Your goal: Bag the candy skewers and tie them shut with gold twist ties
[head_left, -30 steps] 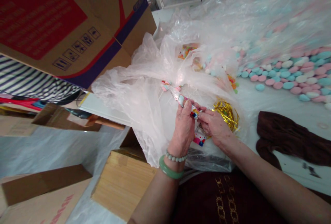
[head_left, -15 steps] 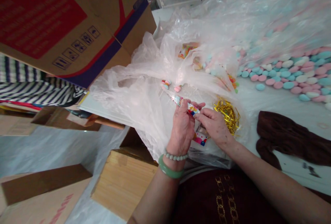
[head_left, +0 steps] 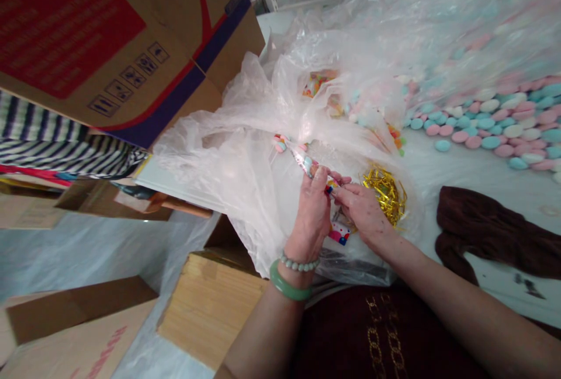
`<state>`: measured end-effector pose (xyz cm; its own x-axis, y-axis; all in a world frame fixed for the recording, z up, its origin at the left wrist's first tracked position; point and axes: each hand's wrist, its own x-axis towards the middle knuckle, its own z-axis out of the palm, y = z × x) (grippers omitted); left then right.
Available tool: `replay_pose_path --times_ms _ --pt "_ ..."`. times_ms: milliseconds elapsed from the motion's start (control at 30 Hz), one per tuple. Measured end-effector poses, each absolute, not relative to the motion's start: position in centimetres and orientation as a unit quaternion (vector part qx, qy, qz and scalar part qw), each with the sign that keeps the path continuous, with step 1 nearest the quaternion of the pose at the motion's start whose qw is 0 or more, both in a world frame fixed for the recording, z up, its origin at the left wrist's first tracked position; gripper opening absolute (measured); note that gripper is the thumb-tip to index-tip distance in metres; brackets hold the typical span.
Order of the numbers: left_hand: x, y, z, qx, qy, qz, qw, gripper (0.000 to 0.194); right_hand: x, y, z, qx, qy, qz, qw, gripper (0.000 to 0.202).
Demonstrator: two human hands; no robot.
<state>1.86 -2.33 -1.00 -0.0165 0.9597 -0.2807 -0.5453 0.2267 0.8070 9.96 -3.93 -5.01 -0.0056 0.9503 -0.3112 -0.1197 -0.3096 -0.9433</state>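
My left hand [head_left: 312, 209], with a green bangle and a beaded bracelet at the wrist, is closed around a small clear candy bag [head_left: 303, 159]. Its narrow end points away from me, and pastel candy shows inside. At the bag's near end is a colourful printed part [head_left: 332, 183], partly covered by fingers. My right hand [head_left: 363, 209] pinches at this end, its fingertips against those of the left. Beneath the hands lies a printed piece with coloured dots [head_left: 339, 233]. Gold twist ties [head_left: 385, 193] lie in a pile just beyond my right hand.
Crumpled plastic sheeting [head_left: 249, 163] spreads across the table. Many pink, blue and white candies [head_left: 491, 128] lie at the right, near a brown cloth [head_left: 486, 227]. A large carton [head_left: 175, 63] stands at the left; open boxes [head_left: 210, 303] sit below the table edge.
The candy bag has shifted slightly right and toward me in my left hand. My right fingers have closed in on its printed end, which shows less now.
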Motion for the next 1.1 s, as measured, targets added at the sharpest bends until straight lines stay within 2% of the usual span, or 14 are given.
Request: replay_pose_path --times_ms 100,200,300,400,600,700,867,1100 --pt "1.2 -1.6 -1.6 0.206 0.407 0.548 0.701 0.02 10.1 -4.4 -4.0 -0.519 -0.342 0.63 0.465 0.032" --pt "0.3 -1.0 -2.5 0.16 0.39 0.569 0.706 0.022 10.6 -5.1 -3.1 -0.481 -0.365 0.663 0.442 0.024" --pt "-0.6 -0.5 -2.9 0.127 0.384 0.604 0.686 0.017 10.9 -5.6 -2.9 -0.497 -0.436 0.637 0.396 0.019" --pt "-1.0 -0.3 -2.5 0.103 0.376 0.612 0.688 0.01 10.8 -6.0 -3.1 -0.522 -0.458 0.608 0.385 0.019" --pt "-1.6 -0.9 -1.6 0.174 0.323 0.592 0.718 0.014 10.7 -5.8 -3.4 -0.518 -0.383 0.647 0.408 0.016" --pt "-1.7 -1.3 -2.0 0.207 0.309 0.575 0.729 0.013 10.9 -5.8 -3.5 -0.511 -0.427 0.626 0.405 0.017" --pt "-1.2 -1.8 -2.5 0.228 0.314 0.573 0.722 0.017 10.3 -6.3 -4.2 -0.52 -0.557 0.503 0.408 0.017" --pt "-0.3 -2.2 -2.5 0.21 0.343 0.569 0.717 0.017 9.4 -5.9 -4.3 -0.546 -0.511 0.497 0.441 0.016"
